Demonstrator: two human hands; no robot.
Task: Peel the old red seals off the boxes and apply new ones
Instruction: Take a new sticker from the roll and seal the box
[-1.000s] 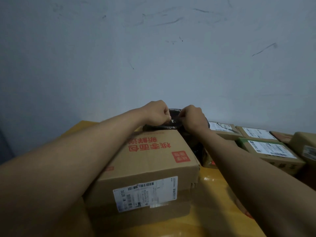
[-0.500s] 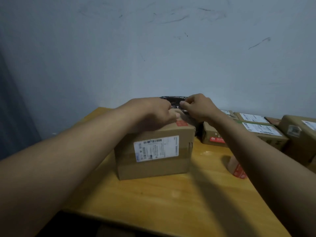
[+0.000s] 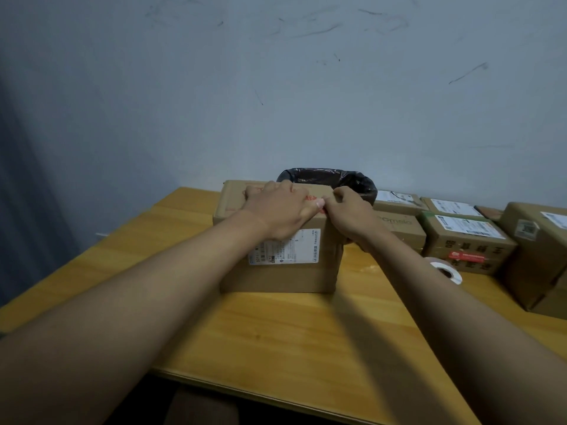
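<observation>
The left hand's fingers [image 3: 270,187] lie spread and fairly straight, pressing flat on the top of the cardboard box [image 3: 277,271], with the thumb stretched toward the right front corner. The left hand [image 3: 279,210] covers much of the box top. The right hand's fingers [image 3: 339,194] are curled down at that same corner, just beside the left thumb, and seem to pinch at something on the top edge; what they grip is hidden by the hand itself. The right hand [image 3: 349,214] sits over the box's right front corner.

Bits of red print [image 3: 311,197] show between the 2 hands on the box top; whether this is a seal cannot be told. A white shipping label [image 3: 291,248] is stuck on the box's front face. The box stands on the yellow wooden table [image 3: 276,338], toward its far side. Behind it is a bin lined with a black bag [image 3: 343,179]. To the right lies a row of smaller boxes [image 3: 466,237], one bearing a red sticker [image 3: 466,256]. A white tape roll [image 3: 446,271] lies on the table near the right forearm.
</observation>
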